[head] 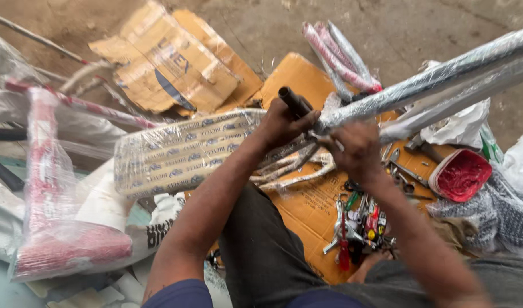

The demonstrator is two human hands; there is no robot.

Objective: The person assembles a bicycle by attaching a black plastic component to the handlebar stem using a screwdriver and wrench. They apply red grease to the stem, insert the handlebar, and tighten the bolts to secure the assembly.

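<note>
While seated over flattened cardboard (307,211), the person has the left hand (284,122) closed round a black tube end (293,100) of a plastic-wrapped bicycle frame (432,80). Right hand (358,149) grips where the wrapped tubes meet. Judgement: frame stiff, moderately heavy; film slippery, so the bare tube end and junction give best purchase. Loose tools (358,222) lie below.

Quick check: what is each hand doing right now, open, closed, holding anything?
Left hand: closed around the black tube end of the wrapped frame.
Right hand: closed on the plastic-wrapped frame tube.
</note>
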